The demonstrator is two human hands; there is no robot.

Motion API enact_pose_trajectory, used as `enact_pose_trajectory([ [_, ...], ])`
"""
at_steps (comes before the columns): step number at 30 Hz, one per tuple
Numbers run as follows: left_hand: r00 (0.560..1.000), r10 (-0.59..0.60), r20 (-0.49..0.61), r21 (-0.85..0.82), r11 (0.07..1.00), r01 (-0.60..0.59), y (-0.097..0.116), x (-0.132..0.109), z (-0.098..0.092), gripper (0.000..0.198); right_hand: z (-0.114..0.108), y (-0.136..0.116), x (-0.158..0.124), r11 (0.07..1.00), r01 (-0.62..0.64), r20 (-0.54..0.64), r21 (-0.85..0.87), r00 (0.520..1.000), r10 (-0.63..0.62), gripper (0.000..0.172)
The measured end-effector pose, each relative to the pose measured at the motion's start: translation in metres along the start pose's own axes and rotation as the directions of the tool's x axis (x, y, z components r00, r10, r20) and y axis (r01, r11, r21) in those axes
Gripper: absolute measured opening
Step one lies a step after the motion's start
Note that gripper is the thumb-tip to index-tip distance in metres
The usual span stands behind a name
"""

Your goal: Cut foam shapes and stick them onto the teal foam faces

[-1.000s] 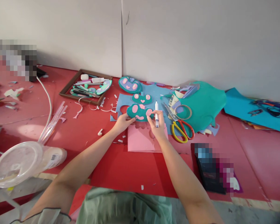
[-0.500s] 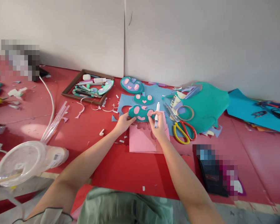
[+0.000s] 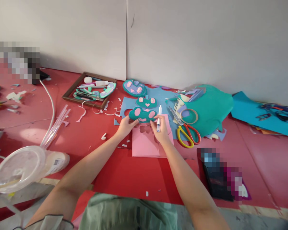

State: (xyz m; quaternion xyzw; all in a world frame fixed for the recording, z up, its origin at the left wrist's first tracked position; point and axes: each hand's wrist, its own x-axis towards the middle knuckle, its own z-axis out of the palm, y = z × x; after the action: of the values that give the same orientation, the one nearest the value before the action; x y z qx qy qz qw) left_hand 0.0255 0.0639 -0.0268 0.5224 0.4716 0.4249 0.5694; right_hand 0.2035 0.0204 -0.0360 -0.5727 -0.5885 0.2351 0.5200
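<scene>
Between both hands is a dark green foam cutout [image 3: 143,115] with pink ovals and a small pink piece on it. My left hand [image 3: 126,126] grips its left end, thumb along the lower edge. At the right end, my right hand [image 3: 160,130] pinches the cutout while a white marker [image 3: 159,118] stands between its fingers. Pink foam sheets [image 3: 145,147] with cut-out holes lie beneath the hands. Just beyond lies a smaller green cutout [image 3: 147,102] with pink spots and a heart, and behind it a green and purple one [image 3: 134,88].
Scissors with yellow and red handles [image 3: 189,135] and a tape roll [image 3: 189,116] rest by a green foam sheet [image 3: 213,105] on the right. A tool-filled wooden frame [image 3: 73,86] sits back left. Front left are a clear plastic tub [image 3: 18,166] and glue sticks [image 3: 56,124].
The pink ovals on the green cutout now show more fully, as my right fingers have shifted off the right one to its lower edge. The cutout moved slightly left.
</scene>
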Motion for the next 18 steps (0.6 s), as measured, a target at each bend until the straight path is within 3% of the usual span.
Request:
enact_pose_trajectory([
  [7, 0.999, -0.008, -0.051, 0.13, 0.991, 0.015, 0.005, -0.0008, -0.0002, 0.024, 0.0009, 0.0025, -0.0011, 1.0, -0.029, 0.027, 0.01, 0.999, 0.029, 0.022],
  [18, 0.999, -0.026, -0.038, 0.155, 0.987, 0.032, 0.0081, -0.0006, 0.001, 0.014, -0.0011, 0.001, -0.0021, 1.0, -0.002, 0.078, 0.0, 0.997, 0.002, 0.024],
])
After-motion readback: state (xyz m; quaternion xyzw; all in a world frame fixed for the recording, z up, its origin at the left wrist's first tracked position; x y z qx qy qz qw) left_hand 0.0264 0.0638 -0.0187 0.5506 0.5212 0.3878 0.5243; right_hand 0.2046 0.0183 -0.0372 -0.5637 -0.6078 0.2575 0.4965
